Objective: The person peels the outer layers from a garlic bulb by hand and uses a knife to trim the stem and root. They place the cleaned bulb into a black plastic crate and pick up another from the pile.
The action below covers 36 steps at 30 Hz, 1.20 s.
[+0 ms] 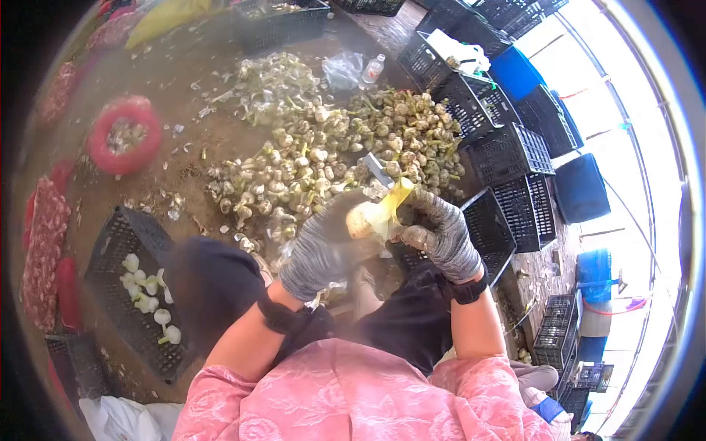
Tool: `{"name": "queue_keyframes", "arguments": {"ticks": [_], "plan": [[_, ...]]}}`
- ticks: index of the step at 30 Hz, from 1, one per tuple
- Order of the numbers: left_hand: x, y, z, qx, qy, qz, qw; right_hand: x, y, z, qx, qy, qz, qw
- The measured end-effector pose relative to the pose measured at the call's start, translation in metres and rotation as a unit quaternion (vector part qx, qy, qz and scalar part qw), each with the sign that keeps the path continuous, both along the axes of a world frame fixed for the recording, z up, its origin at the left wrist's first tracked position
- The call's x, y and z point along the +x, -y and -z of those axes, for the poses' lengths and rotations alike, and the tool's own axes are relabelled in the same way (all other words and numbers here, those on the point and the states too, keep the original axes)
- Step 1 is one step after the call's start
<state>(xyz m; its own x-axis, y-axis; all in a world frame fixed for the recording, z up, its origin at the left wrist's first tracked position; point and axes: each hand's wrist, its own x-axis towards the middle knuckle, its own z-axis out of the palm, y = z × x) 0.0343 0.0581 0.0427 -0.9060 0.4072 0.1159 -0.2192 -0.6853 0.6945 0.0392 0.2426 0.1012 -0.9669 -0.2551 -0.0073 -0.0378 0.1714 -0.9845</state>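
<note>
Sat just below the garlic pile point(331, 147), looking down at two gloved hands. Gripping one garlic bulb point(362, 220) in left hand point(316, 253), w/ fingers curled tight round it, at the pile's near edge. Clutching knife point(390, 192) in right hand point(441, 235), w/ fingers wrapped shut on the yellow handle and blade pointing up over the pile. Pressing knife against bulb; can't tell exact cut pt.

Left of pile: black crate point(110, 242) w/ only a handful of clean white bulbs point(147, 294), far from full. Further left and up: red mesh bag point(125, 136), mouth open. Right of pile: more black crates point(515, 162), stacked. Round pile: loose skins & scraps.

Judging by that, probably early on: few bulbs trimmed so far, one in hand, bulk of pile untrimmed w/ stalks and roots on.
</note>
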Motion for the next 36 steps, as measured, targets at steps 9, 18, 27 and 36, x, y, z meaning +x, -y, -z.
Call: {"name": "queue_keyframes", "arguments": {"ticks": [9, 18, 27, 36], "plan": [[-0.005, 0.001, -0.006, -0.059, 0.073, -0.008, 0.996, 0.006, 0.023, -0.014, 0.33, -0.22, 0.08, 0.914], [-0.009, 0.015, 0.021, 0.078, 0.086, 0.05, 0.992, -0.032, 0.027, 0.021, 0.118, -0.246, 0.017, 0.962], [-0.018, -0.002, 0.022, -0.118, 0.009, -0.064, 0.991, -0.041, 0.02, 0.026, -0.038, -0.134, -0.053, 0.989], [-0.029, -0.002, 0.036, -0.128, 0.039, -0.125, 0.983, -0.012, 0.019, 0.047, -0.27, 0.151, 0.012, 0.951]]}}
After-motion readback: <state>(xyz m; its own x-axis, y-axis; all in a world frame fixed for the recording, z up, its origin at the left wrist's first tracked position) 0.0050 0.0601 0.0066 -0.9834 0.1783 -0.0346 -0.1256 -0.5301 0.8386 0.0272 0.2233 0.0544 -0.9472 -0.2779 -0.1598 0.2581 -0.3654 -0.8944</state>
